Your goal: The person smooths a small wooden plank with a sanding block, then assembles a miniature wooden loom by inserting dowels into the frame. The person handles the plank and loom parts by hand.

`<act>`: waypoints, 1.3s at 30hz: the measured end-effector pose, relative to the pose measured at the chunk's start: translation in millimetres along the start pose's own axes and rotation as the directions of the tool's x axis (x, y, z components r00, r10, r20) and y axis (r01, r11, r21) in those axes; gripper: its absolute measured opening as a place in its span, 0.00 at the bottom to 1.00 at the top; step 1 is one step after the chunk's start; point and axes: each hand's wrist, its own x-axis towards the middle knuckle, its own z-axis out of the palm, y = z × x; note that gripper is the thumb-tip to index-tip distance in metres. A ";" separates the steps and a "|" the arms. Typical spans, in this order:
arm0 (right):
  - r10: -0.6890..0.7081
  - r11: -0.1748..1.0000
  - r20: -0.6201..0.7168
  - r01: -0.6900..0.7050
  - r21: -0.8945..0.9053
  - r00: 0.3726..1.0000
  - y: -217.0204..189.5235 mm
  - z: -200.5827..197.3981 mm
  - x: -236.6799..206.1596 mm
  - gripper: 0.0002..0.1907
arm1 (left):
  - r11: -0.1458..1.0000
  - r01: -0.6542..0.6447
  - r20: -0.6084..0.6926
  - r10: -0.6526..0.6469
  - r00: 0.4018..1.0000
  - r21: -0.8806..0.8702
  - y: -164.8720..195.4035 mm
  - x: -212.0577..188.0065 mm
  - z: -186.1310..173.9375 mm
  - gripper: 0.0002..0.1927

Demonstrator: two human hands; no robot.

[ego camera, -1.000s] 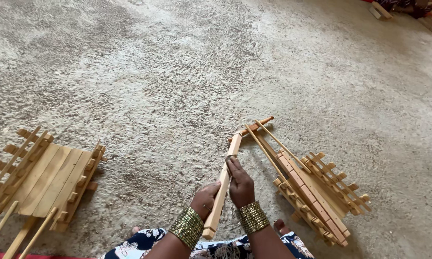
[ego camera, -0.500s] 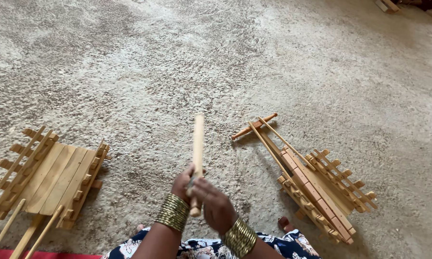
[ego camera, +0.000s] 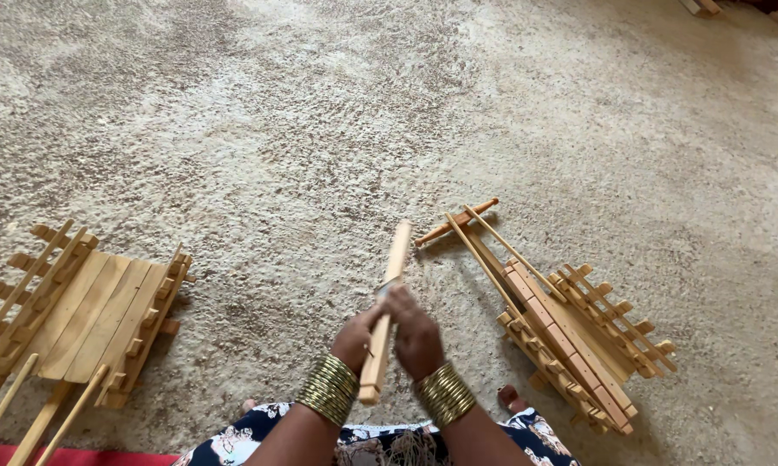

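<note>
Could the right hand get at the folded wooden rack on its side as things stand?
Probably yes: the right hand is beside the folded wooden rack, with only bare floor between, though it holds the wooden slat.

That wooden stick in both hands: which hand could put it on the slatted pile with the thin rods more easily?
Probably the right hand. It grips the wooden stick beside the left hand, and the slatted pile lies on its side, closer to it.

Lifted off the floor a second ago, the wooden stick [ego camera: 384,311] now tilts up and to the right between both hands, the right hand [ego camera: 416,338] gripping alongside the left hand [ego camera: 354,338] rather than ahead of it.
</note>
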 end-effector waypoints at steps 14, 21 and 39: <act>-0.063 0.998 -0.030 0.062 -0.021 0.998 6.1 -7.2 5.4 0.10 | 0.996 -0.035 0.162 0.048 0.986 -0.078 2.5 -11.8 7.3 0.25; 0.125 0.990 -0.040 -0.122 0.066 0.991 18.6 -20.5 11.5 0.11 | 0.999 0.039 0.194 -0.036 0.980 -0.008 -0.2 -14.1 11.8 0.26; 0.076 0.984 0.079 -0.063 -0.164 0.994 41.2 -37.6 9.8 0.16 | 0.990 -0.139 0.401 0.142 0.905 -0.035 -26.5 6.2 11.1 0.47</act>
